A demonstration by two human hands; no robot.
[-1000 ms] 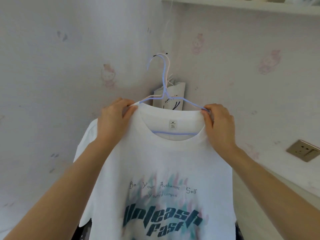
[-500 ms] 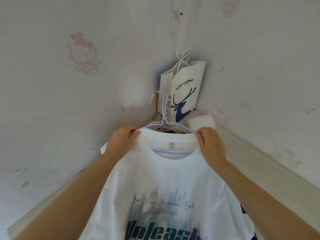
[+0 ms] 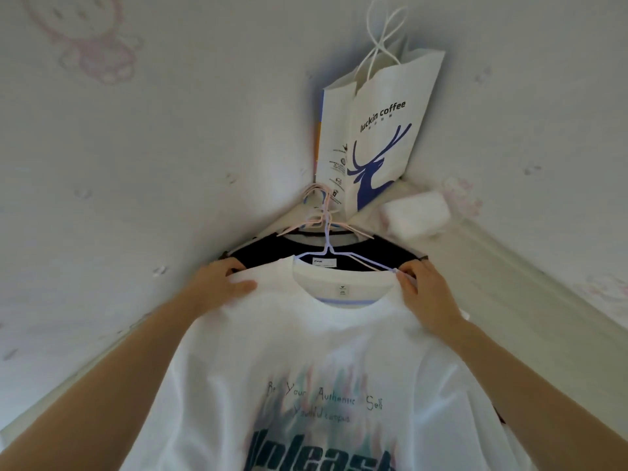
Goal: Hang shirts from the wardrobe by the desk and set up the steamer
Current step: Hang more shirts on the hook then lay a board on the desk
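Note:
A white T-shirt [image 3: 326, 362] with teal lettering sits on a pale blue wire hanger [image 3: 328, 246]. My left hand [image 3: 221, 282] grips its left shoulder and my right hand [image 3: 424, 294] grips its right shoulder at the hanger's end. Just behind it lies a dark navy shirt [image 3: 272, 253] on a pink wire hanger [image 3: 319, 220]. The hanger hooks reach toward the room corner; what they catch on is hidden.
A white paper coffee bag [image 3: 377, 130] with a blue deer stands in the corner on the desk edge [image 3: 509, 266]. A white wrapped packet [image 3: 414, 212] lies beside it. Patterned wallpaper walls close in left and right.
The white shirt on its hanger has come down from high on the wall to the corner by the bag. The navy shirt behind it has come into view.

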